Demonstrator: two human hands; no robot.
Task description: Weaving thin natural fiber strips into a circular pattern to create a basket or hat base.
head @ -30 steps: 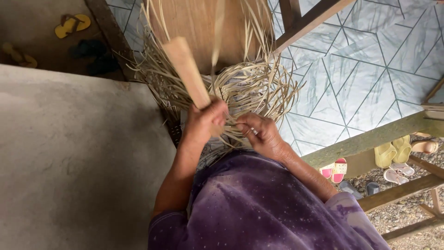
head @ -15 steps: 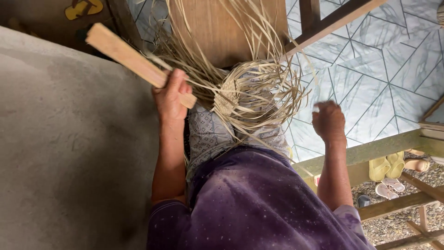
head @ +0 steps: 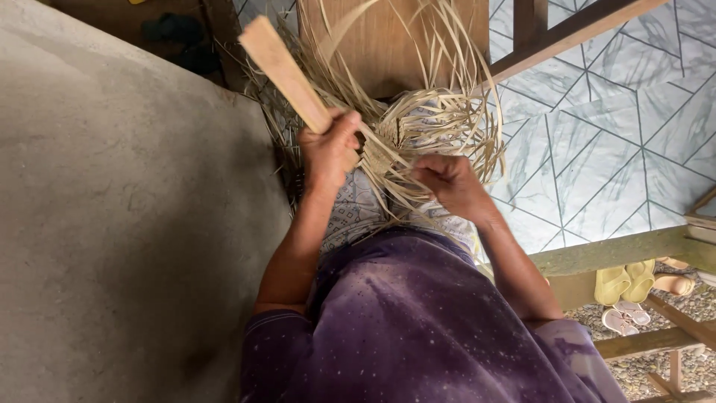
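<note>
Roughly: left hand (head: 328,153) clenched on stiff, light wooden paddle (head: 287,73), low end; right hand (head: 450,183) pinching thin, springy, snappable straw strips (head: 418,134) near woven centre.

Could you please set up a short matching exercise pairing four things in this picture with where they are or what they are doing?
1. left hand
2. right hand
3. yellow sandals
4. woven strips

a. lower right, on gravel
b. on the lap, fanning outward
c. closed on wooden paddle
d. pinching a strip

Pairs: 1-c, 2-d, 3-a, 4-b
</note>
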